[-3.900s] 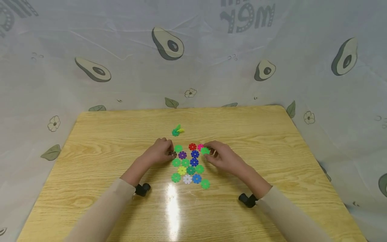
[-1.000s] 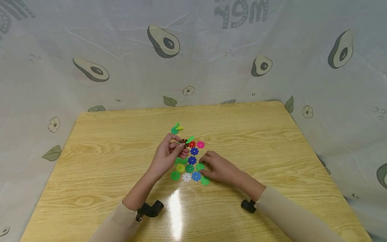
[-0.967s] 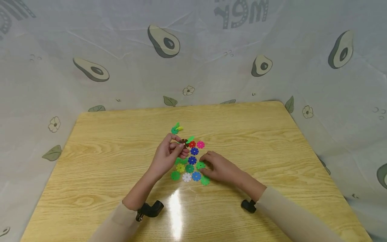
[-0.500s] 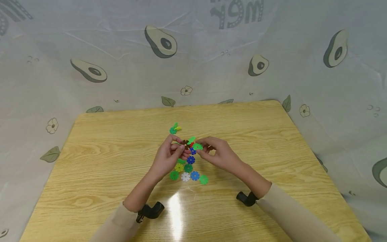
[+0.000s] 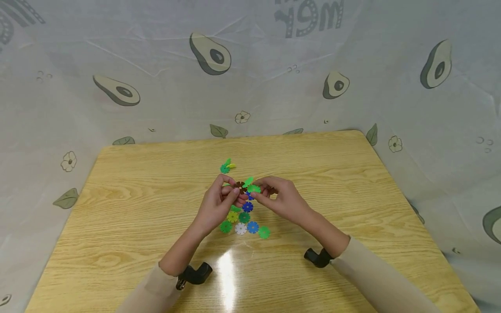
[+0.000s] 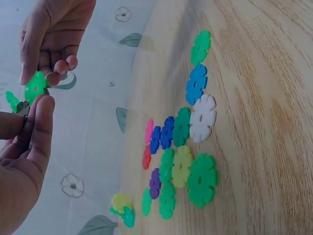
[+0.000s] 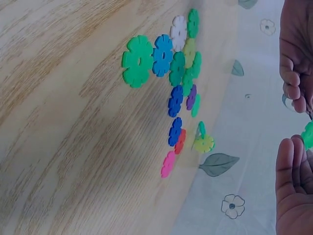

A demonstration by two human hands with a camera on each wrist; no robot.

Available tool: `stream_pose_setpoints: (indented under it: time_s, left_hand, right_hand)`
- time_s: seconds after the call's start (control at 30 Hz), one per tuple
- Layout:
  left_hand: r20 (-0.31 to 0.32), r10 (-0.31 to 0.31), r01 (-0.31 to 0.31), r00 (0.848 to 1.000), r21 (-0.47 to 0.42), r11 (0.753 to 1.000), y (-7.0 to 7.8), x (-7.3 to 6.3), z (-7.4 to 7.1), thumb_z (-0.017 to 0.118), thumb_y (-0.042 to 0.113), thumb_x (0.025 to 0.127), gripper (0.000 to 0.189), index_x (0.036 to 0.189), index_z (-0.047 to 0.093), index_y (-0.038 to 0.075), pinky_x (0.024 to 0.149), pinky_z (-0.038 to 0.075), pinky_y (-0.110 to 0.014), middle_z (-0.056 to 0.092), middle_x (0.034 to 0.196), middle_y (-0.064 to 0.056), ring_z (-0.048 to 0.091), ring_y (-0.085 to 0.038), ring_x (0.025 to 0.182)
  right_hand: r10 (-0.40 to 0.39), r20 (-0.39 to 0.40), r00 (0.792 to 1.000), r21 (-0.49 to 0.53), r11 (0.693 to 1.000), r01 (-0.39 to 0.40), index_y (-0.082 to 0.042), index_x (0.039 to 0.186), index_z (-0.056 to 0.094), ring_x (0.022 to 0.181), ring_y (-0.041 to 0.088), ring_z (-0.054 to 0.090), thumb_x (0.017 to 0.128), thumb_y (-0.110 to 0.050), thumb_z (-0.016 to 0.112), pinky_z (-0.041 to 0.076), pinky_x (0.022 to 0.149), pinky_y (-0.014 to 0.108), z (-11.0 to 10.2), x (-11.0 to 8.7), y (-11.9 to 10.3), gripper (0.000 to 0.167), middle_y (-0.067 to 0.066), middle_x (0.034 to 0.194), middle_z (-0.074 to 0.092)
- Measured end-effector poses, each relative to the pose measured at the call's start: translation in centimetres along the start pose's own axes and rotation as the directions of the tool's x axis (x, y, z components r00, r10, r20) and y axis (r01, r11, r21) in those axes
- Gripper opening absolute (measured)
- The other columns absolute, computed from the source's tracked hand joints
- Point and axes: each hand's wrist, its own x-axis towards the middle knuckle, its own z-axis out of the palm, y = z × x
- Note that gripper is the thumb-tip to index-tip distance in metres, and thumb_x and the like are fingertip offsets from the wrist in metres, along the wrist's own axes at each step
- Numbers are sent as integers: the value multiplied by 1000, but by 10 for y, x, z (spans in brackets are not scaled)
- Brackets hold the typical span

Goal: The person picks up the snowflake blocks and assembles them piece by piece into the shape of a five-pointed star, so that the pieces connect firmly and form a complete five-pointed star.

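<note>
My left hand (image 5: 219,202) pinches a brown notched interlocking disc (image 5: 240,187) between thumb and fingers, above the table. A green disc (image 5: 248,181) is slotted into the brown one and stands at an angle to it. My right hand (image 5: 279,198) pinches another green disc (image 5: 254,189), tilted, its edge right at the joined pair. In the left wrist view the right hand's green disc (image 6: 35,87) is close by the brown disc (image 6: 22,108) at the left fingertips. The right wrist view shows only part of that green disc (image 7: 308,135).
Below the hands, loose discs lie flat on the wooden table (image 5: 137,187), among them a white disc (image 5: 240,228), a blue disc (image 5: 252,227) and a yellow disc (image 5: 232,217). Behind them stands a small joined green-and-yellow piece (image 5: 225,167). A printed cloth (image 5: 164,100) hangs beyond the table.
My right hand has lifted a green disc from the right of the group and brought it up to the joined pair in my left hand. In the last half second that disc tilts.
</note>
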Motion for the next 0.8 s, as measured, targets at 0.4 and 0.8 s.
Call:
stream_pose_setpoints:
  time_s: [0.4, 0.8]
  left_hand:
    - [-14, 55, -54, 998, 71, 996, 1, 0, -1, 51, 2, 109, 12, 117, 45, -6, 79, 67, -32, 76, 103, -30, 79, -19, 87]
    - [-10, 80, -78, 997, 130, 988, -3, 2, 1, 51, 1, 108, 8, 114, 48, -4, 71, 65, -35, 76, 89, -25, 72, -4, 77]
  right_hand:
    - [14, -25, 1000, 20, 1000, -13, -2, 117, 74, 82, 11, 64, 97, -17, 77, 59, 75, 25, 2, 3, -4, 25, 5, 91, 72]
    - [56, 16, 998, 81, 995, -57, -4, 110, 75, 78, 12, 64, 98, -17, 75, 58, 72, 25, 3, 7, -2, 17, 6, 90, 71]
